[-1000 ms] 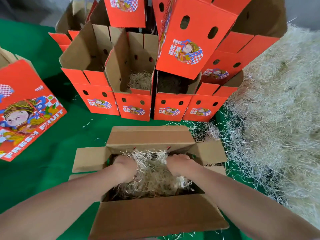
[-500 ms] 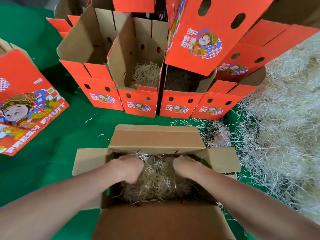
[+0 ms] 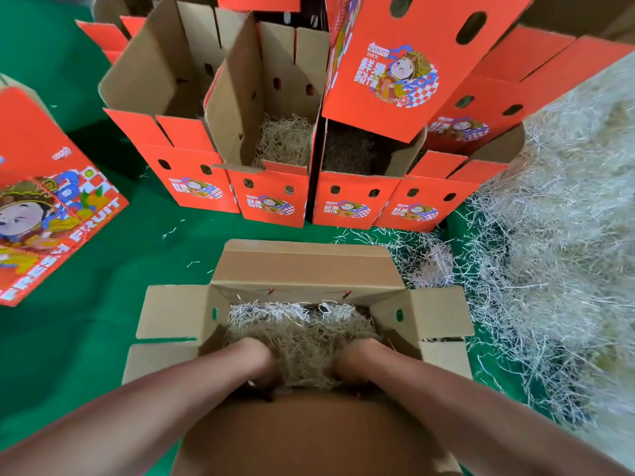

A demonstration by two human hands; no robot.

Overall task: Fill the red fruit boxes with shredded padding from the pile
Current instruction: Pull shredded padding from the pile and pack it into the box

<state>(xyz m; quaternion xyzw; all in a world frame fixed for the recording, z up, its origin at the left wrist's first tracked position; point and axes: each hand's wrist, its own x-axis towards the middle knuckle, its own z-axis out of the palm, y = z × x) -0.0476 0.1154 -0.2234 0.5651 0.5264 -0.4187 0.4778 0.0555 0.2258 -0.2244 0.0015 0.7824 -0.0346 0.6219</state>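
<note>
Front box looked nearly full. Left hand and right hand were buried in padding, so I couldn't tell the grip. Upper-centre boxes had some too.

Your two bare forearms
Your left hand and right hand are bare, and both forearms run uncovered to the frame's lower edge.

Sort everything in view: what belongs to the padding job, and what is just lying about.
In the job:
open box
padding inside it
left hand and right hand, both sunk in that padding, fingers hidden
padding pile
row of red boxes

Lying about:
stray shreds on the green cloth
lone red box, set apart at the left
</note>
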